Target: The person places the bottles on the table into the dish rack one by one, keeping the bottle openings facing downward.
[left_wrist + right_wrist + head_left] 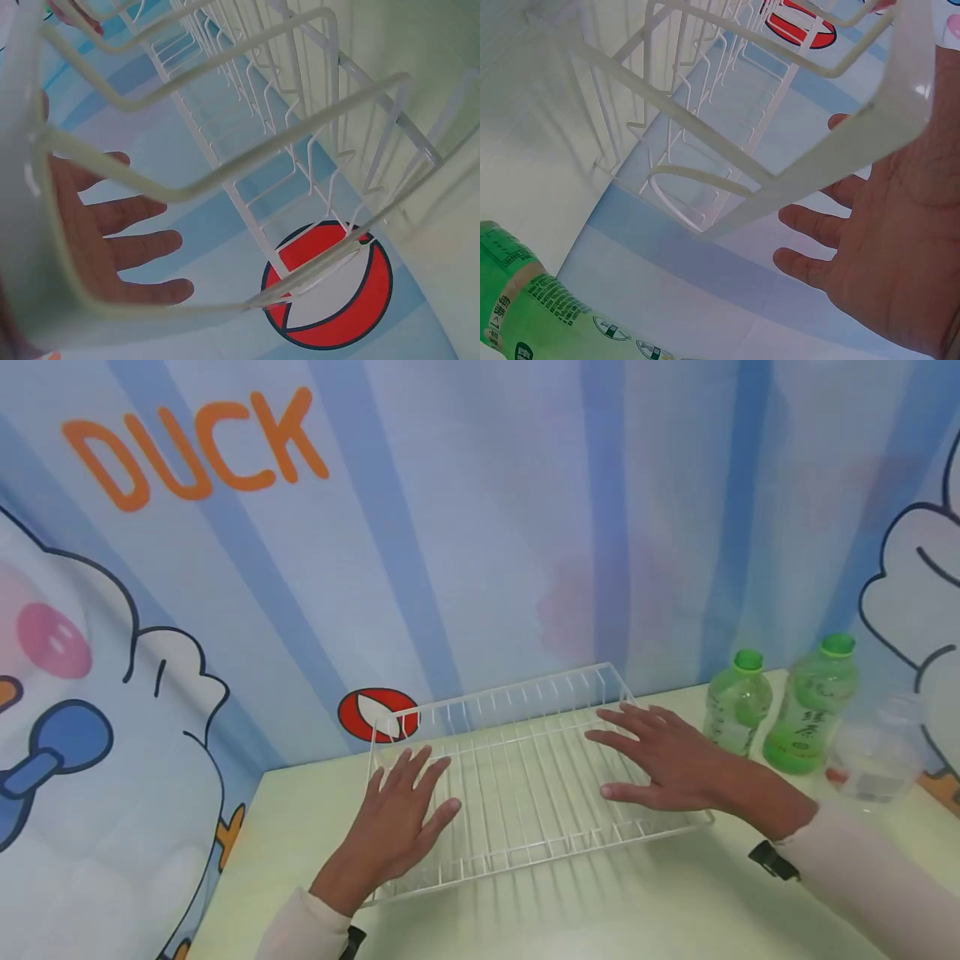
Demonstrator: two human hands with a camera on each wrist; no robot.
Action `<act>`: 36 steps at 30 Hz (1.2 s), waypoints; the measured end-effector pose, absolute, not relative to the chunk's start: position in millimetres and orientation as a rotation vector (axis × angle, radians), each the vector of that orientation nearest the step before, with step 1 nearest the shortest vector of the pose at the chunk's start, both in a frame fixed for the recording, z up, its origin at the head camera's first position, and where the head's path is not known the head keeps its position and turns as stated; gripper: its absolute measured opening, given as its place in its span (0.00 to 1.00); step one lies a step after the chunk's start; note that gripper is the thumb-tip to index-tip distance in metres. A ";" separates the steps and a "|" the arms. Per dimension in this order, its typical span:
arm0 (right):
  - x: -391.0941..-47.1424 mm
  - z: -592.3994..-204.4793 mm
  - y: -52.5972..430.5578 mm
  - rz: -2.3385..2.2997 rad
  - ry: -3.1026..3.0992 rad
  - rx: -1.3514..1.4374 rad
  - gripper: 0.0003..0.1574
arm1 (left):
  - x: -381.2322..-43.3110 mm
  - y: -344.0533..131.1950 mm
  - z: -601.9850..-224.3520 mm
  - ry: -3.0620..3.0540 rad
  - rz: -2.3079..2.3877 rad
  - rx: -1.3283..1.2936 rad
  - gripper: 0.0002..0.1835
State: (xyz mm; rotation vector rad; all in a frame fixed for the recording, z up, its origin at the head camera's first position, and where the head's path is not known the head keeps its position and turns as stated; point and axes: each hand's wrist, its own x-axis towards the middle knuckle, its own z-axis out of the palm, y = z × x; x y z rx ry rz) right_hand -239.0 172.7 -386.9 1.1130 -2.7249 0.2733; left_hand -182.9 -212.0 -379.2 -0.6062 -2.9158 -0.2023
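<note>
A white wire rack [551, 853] with raised sides stands on the pale table. My left hand [397, 827] hovers over its left end with the fingers spread. Over the right end is my right hand [667, 760], its fingers straight and apart. Neither hand holds anything. In the left wrist view, the rack's wires [247, 154] cross in front of my left hand [124, 232]. The right wrist view has the corner frame of the rack [817, 169] beside my open right hand [892, 240].
To the right of the rack stand two green plastic bottles [738, 702] and a clear plastic bottle [877, 752]. Behind the table [300, 827] hangs a blue striped curtain [495, 527] with cartoon ducks and orange lettering.
</note>
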 end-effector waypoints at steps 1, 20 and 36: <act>-238.9 -387.4 172.7 0.278 -2.726 1.110 0.44 | -182.0 -212.7 -379.3 -2.905 -0.206 -0.597 0.34; -239.7 -388.8 195.2 0.519 -2.412 1.050 0.55 | -141.3 -251.7 -393.6 -2.848 -0.373 -0.353 0.38; -219.9 -381.8 239.2 0.539 -2.245 0.913 0.56 | -138.4 -267.4 -407.0 -2.906 -0.435 -0.293 0.44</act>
